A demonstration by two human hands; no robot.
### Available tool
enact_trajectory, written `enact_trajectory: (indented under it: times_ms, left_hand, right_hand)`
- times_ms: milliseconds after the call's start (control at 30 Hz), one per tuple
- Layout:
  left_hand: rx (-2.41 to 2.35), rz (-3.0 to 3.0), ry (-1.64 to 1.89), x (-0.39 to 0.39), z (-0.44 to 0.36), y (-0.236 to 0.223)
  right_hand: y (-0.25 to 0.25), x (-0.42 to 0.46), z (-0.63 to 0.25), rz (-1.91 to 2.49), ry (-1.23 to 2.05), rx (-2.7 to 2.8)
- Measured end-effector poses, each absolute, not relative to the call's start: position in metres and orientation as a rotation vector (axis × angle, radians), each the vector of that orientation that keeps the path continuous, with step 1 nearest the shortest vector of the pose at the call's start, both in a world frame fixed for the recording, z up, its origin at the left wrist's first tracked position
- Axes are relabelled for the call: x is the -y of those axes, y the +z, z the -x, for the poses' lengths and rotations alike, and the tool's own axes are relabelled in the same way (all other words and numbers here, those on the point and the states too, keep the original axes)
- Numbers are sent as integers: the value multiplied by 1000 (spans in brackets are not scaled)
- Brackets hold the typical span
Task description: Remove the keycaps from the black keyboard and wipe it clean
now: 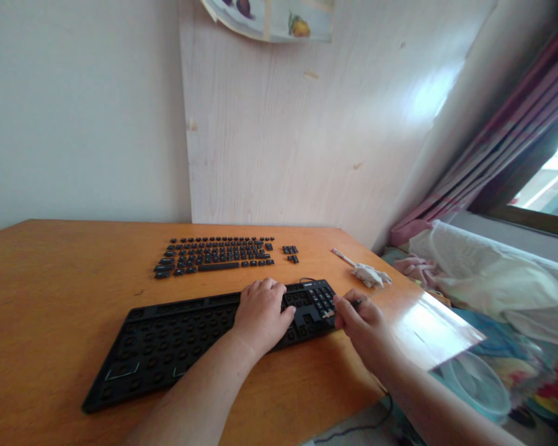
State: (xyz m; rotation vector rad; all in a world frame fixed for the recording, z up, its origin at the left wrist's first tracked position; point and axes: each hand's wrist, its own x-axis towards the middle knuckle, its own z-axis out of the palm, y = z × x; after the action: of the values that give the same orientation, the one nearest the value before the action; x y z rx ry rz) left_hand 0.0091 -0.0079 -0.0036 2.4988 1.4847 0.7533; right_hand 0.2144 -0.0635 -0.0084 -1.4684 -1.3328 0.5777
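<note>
A black keyboard (204,322) lies at a slant on the table, bare of keycaps on its left and middle parts. Keycaps (323,300) still sit in the number pad at its right end. My left hand (263,310) holds the keyboard down from above, fingers bent over its back edge and thumb on its face. At the number pad, my right hand (360,316) pinches a thin tool (328,314) whose light, metal-looking tip touches the keys. A dark end of the tool pokes out behind the fingers; its exact kind is unclear.
Behind the keyboard, loose black keycaps (218,254) lie in keyboard order, with smaller groups (290,250) on their right. A white rag (371,276) and a thin stick (343,256) lie farther right. A shiny clear sheet (437,328) overhangs the table's right edge. Bedding (493,285) lies beyond.
</note>
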Motion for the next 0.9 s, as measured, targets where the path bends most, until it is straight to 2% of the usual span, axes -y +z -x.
enact_trajectory:
  times_ms: [133, 367, 633, 900]
  left_hand:
    - [-1469, -2492, 771, 7, -9, -5]
    - [-1220, -2323, 1013, 12, -15, 2]
    - [-849, -2013, 979, 22, -23, 6]
    - [-881, -1955, 1011, 18, -23, 2]
  right_hand:
    - [-4, 61, -217, 1413, 594, 1330]
    - [-3, 60, -202, 1326, 538, 1357]
    - [-8, 54, -182, 1214, 584, 1398]
    - [-8, 54, -178, 1185, 674, 1389]
